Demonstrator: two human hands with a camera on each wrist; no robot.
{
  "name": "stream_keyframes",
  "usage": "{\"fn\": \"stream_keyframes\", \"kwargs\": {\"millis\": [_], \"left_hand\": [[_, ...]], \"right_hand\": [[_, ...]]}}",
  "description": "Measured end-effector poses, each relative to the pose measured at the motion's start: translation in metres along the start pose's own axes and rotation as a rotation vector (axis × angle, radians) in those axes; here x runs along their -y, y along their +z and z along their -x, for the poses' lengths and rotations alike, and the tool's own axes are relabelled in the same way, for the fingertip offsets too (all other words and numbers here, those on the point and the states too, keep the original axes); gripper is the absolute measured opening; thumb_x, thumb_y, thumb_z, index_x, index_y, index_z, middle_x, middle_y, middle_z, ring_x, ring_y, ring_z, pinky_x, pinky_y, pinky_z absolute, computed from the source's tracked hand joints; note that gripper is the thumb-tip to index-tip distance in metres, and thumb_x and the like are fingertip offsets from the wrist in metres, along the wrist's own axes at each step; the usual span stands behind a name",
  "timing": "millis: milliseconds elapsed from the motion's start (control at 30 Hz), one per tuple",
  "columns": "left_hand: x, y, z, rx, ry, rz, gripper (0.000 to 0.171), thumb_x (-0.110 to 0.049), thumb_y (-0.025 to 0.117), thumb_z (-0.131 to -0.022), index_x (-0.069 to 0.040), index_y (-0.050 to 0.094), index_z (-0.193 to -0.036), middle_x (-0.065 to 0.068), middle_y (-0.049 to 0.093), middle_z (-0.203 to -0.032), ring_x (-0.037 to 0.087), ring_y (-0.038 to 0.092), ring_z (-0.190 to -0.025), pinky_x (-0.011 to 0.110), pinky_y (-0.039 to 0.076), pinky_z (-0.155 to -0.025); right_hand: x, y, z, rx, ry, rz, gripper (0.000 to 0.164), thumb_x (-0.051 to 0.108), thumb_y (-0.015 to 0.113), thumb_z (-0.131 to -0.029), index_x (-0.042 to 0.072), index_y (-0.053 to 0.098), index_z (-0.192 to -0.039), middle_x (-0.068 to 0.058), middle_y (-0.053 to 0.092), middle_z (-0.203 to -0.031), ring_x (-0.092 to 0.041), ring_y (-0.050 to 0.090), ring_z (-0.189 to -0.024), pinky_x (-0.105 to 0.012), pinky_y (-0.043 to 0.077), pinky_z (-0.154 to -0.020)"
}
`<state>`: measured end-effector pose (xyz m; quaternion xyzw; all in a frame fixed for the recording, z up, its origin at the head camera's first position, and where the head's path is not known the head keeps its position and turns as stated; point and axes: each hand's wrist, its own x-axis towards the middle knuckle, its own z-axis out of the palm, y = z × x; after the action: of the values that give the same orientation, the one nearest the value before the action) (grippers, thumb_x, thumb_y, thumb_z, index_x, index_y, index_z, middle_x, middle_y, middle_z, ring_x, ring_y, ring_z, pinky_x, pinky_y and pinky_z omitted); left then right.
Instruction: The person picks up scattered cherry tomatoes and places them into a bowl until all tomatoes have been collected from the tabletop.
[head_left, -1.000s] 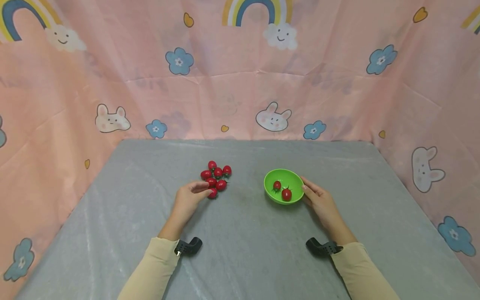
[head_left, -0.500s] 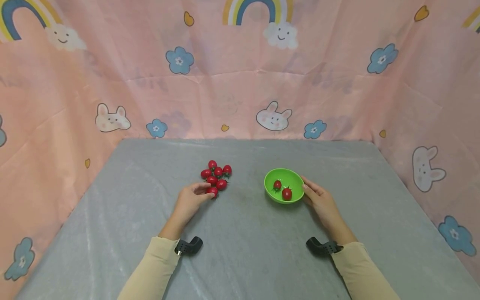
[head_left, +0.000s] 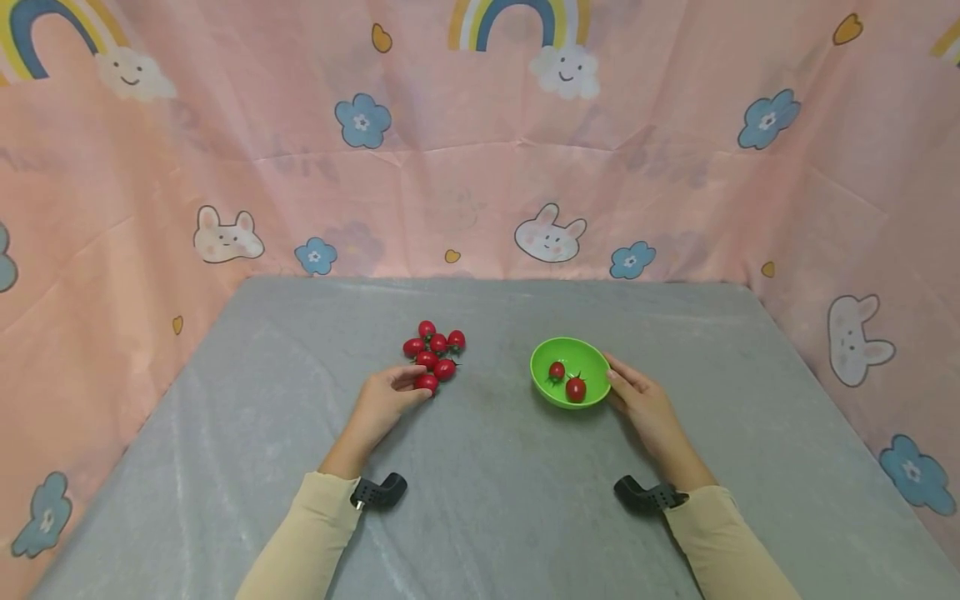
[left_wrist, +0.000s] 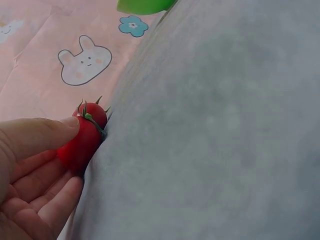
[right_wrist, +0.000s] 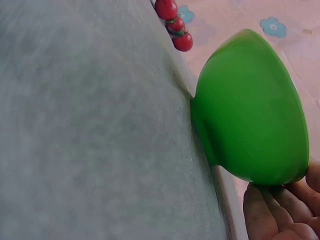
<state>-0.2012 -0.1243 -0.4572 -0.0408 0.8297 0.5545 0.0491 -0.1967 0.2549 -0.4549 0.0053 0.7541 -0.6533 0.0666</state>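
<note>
A cherry tomato [left_wrist: 80, 147] with a green stem is pinched between the thumb and fingers of my left hand [head_left: 381, 406], at the near end of a loose group of cherry tomatoes [head_left: 438, 342]. Behind it in the left wrist view, another tomato [left_wrist: 95, 112] shows partly. My right hand [head_left: 648, 410] grips the right side of a green bowl [head_left: 545, 392], thumb at the rim and fingers against the outer wall. Inside the bowl lie two cherry tomatoes [head_left: 575, 389]. The right wrist view shows the bowl's outer side [right_wrist: 250, 110] and base on the cloth.
A grey cloth covers the table [head_left: 495, 483], its far edge meeting a pink printed curtain [head_left: 450, 183] that also runs along both sides. Dark straps [head_left: 378, 492] with cameras sit on both wrists. Bare cloth lies between the tomato group and the bowl.
My left thumb and fingers have closed on the nearest cherry tomato, which they were reaching around a second ago. My right hand and the bowl have stayed in place.
</note>
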Motion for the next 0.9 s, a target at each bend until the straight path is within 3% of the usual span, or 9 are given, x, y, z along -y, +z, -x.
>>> {"fn": "stream_keyframes", "kwargs": {"millis": [600, 900], "left_hand": [[0.0005, -0.0004, -0.0006, 0.027, -0.006, 0.013, 0.041, -0.014, 0.074, -0.087, -0.009, 0.068, -0.127, 0.01, 0.067, -0.132, 0.027, 0.058, -0.129, 0.045, 0.044, -0.109], [-0.0004, 0.0, 0.0002, 0.042, 0.008, 0.03, 0.043, -0.009, 0.073, -0.088, -0.005, 0.065, -0.13, 0.015, 0.065, -0.134, 0.03, 0.06, -0.127, 0.045, 0.046, -0.107]], "right_hand": [[-0.0015, 0.0003, -0.0014, 0.005, -0.006, -0.031, 0.058, 0.031, 0.047, -0.106, 0.002, 0.031, -0.154, -0.019, 0.027, -0.161, 0.022, 0.055, -0.104, -0.008, 0.048, -0.091], [0.0002, 0.0007, -0.0003, 0.006, 0.005, -0.016, 0.059, 0.032, 0.047, -0.106, 0.004, 0.031, -0.154, -0.016, 0.027, -0.161, 0.023, 0.054, -0.105, -0.008, 0.047, -0.091]]}}
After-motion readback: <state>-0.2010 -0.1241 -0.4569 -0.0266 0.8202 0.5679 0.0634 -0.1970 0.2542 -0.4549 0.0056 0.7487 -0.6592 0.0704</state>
